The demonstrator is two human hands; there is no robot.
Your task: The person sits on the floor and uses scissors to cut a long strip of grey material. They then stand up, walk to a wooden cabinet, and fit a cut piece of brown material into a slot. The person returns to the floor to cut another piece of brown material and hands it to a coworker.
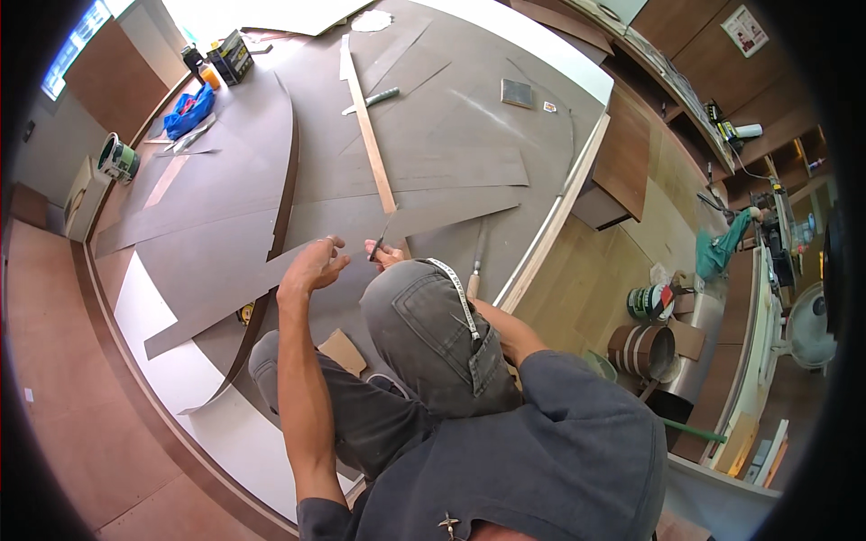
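A long grey laminate strip (225,288) lies diagonally in front of my knees, across other grey sheets and a narrow wooden batten (367,126). My left hand (320,261) hovers over this strip, its fingers loosely curved and apart. Beside my raised knee, my right hand (386,254) grips dark-handled scissors or snips (382,236) at the strip, partly hidden by the knee. A long tool with a wooden handle (474,284) lies right of the knee, and a white tape with printing (456,293) rests along my trouser leg.
A blue cloth (188,113), a bucket (117,158) and a box (230,59) stand at the back left. A hammer-like tool (379,97) and small square block (516,93) lie farther back. At right are a wooden cabinet (618,162), paint cans (645,347) and a fan (807,325).
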